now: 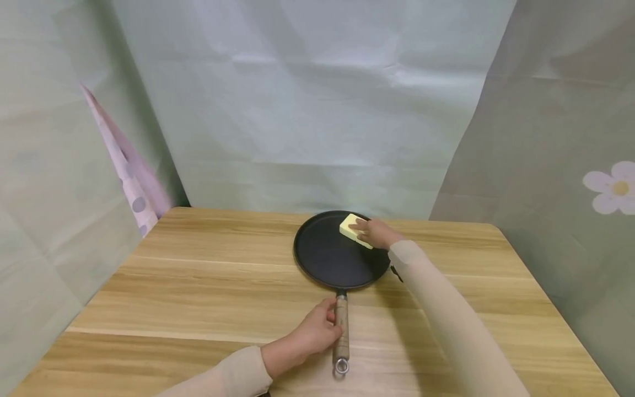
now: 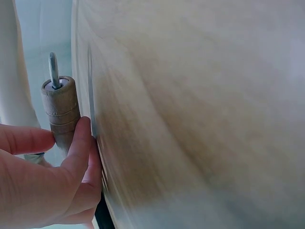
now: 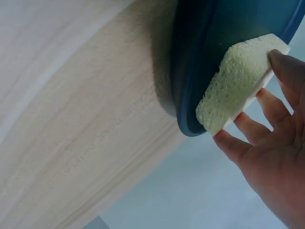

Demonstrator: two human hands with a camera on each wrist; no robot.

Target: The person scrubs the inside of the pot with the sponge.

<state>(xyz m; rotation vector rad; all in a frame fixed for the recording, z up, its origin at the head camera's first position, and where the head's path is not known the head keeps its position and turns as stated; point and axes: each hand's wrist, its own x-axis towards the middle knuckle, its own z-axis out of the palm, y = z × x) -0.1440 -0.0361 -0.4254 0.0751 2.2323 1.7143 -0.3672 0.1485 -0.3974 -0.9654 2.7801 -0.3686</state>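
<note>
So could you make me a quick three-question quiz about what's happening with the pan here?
1. True or false: the left hand holds the pan handle.
2. What does the right hand press on the pan? A) cloth B) yellow sponge C) brush
3. The pan sits on a wooden ____.

Key: 1 true; 2 B; 3 table.

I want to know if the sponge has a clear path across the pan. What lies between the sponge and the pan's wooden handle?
Only the bare dark surface of the pan separates the sponge from the wooden handle, as the head view shows.
</note>
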